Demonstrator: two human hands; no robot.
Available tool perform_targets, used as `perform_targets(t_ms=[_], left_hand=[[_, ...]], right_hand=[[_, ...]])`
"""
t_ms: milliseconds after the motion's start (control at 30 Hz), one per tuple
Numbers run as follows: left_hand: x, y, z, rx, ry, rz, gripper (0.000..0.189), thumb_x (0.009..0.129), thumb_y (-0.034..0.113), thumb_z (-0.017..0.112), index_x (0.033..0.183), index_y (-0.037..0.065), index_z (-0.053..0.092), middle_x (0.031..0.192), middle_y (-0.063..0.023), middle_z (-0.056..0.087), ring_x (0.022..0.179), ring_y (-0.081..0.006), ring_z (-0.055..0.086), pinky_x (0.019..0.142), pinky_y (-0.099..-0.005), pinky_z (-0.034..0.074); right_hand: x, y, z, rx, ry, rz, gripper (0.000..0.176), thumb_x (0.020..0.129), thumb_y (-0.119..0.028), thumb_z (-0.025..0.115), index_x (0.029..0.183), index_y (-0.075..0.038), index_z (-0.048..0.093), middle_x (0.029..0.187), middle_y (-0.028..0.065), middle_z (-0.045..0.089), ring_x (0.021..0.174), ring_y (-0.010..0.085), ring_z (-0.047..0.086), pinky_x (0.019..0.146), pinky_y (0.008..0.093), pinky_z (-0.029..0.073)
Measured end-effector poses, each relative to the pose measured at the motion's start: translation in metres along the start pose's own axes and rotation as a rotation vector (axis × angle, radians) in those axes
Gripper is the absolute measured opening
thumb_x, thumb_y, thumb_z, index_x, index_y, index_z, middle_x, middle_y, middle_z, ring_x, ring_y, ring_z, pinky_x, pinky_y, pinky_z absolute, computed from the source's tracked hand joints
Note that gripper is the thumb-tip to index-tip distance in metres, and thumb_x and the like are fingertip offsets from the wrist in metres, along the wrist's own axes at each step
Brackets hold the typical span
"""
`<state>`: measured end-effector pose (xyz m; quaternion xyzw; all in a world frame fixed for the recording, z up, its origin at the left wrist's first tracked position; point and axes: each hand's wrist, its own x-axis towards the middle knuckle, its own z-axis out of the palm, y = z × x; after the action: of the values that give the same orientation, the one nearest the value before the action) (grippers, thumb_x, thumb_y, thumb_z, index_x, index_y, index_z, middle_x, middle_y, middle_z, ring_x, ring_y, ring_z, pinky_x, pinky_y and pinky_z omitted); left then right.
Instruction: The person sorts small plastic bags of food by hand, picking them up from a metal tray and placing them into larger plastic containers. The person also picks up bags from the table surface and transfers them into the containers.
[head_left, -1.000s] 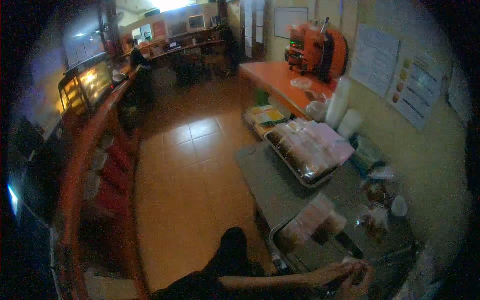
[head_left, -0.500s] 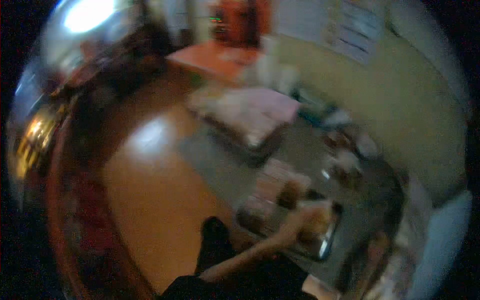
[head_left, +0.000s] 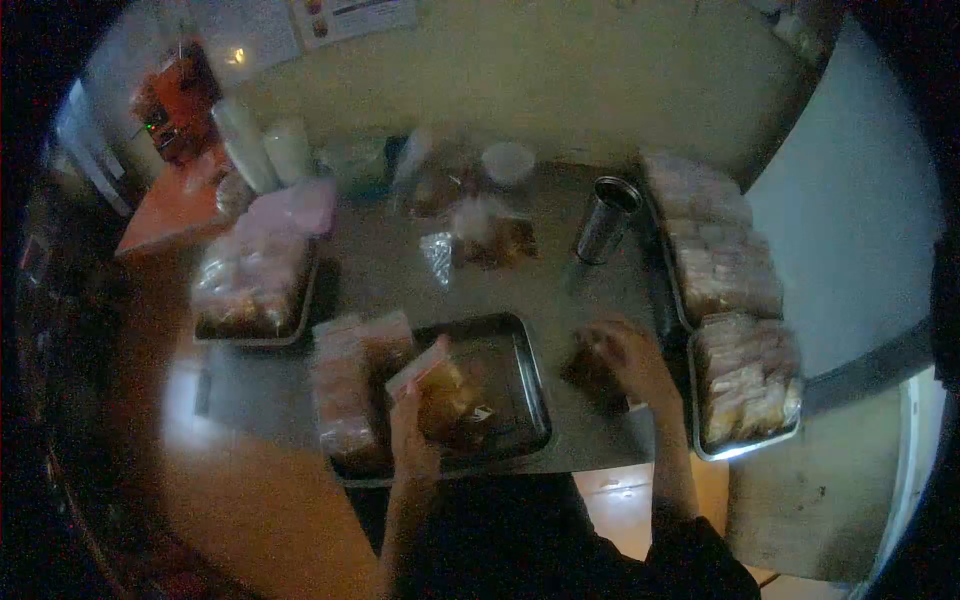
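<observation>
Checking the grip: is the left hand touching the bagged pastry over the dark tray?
Touching. The head view shows the left hand closed round the lower edge of the bagged pastry, above the dark tray.

Your left hand (head_left: 415, 445) is gripping a packet (head_left: 440, 385) of clear, crinkly plastic that is catching the light. Beneath it, the dark metal tray (head_left: 505, 350) is gleaming along its smooth rim. The steel cup (head_left: 605, 220) is shining, while the grey worktop (head_left: 560, 290) is looking matt. Your right hand (head_left: 625, 355) is touching a second packet (head_left: 588, 372), also glossy plastic.
</observation>
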<state>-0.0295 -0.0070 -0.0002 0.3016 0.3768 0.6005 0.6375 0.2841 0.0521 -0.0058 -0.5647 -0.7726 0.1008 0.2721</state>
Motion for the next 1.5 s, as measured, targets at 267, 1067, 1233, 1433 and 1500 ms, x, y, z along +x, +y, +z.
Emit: perform_targets(t_ms=[267, 1067, 1233, 1433, 1500], left_hand=[[-0.003, -0.001, -0.001, 0.020, 0.009, -0.041, 0.058, 0.097, 0.046, 0.045, 0.135, 0.003, 0.045, 0.117, -0.0113, 0.060, 0.097, -0.0243, 0.063, 0.078, -0.0383, 0.056], [-0.020, 0.002, 0.016, 0.438, -0.186, 0.213, 0.048, 0.103, 0.034, 0.033, 0.138, 0.002, 0.043, 0.124, -0.0075, 0.053, 0.097, -0.0151, 0.052, 0.082, -0.0315, 0.045], [-0.020, -0.018, -0.003, 0.376, -0.035, 0.054, 0.044, 0.103, 0.030, 0.036, 0.136, 0.002, 0.045, 0.125, -0.0085, 0.054, 0.105, -0.0168, 0.053, 0.091, -0.0315, 0.044], [-0.012, 0.014, -0.006, 0.248, -0.227, 0.287, 0.043, 0.103, 0.032, 0.038, 0.135, 0.006, 0.049, 0.141, -0.0119, 0.039, 0.127, -0.0233, 0.040, 0.105, -0.0381, 0.035], [-0.015, 0.024, -0.004, 0.363, -0.323, 0.352, 0.041, 0.102, 0.031, 0.041, 0.136, 0.009, 0.048, 0.148, -0.0129, 0.029, 0.135, -0.0266, 0.031, 0.108, -0.0415, 0.030]], right_hand=[[0.015, -0.025, -0.013, 0.521, -0.140, 0.113, 0.016, 0.087, -0.014, 0.066, 0.101, -0.007, 0.064, 0.095, 0.0104, 0.068, 0.093, 0.0238, 0.064, 0.087, 0.0364, 0.049], [0.018, -0.190, 0.029, 0.692, 0.087, 0.138, 0.012, 0.089, -0.012, 0.065, 0.093, -0.003, 0.059, 0.087, 0.0079, 0.065, 0.083, 0.0153, 0.064, 0.071, 0.0280, 0.050], [0.009, -0.191, 0.039, 0.554, 0.087, 0.147, 0.017, 0.093, -0.013, 0.058, 0.107, -0.005, 0.054, 0.093, 0.0107, 0.064, 0.090, 0.0211, 0.066, 0.073, 0.0324, 0.051], [-0.007, -0.163, 0.022, 0.198, -0.202, 0.207, 0.052, 0.081, -0.022, 0.070, 0.126, -0.010, 0.046, 0.094, 0.0188, 0.066, 0.086, 0.0400, 0.066, 0.075, 0.0464, 0.052], [0.013, -0.167, 0.006, 0.356, -0.163, -0.106, 0.049, 0.080, -0.024, 0.071, 0.122, -0.009, 0.050, 0.099, 0.0178, 0.066, 0.094, 0.0379, 0.065, 0.082, 0.0451, 0.051]])
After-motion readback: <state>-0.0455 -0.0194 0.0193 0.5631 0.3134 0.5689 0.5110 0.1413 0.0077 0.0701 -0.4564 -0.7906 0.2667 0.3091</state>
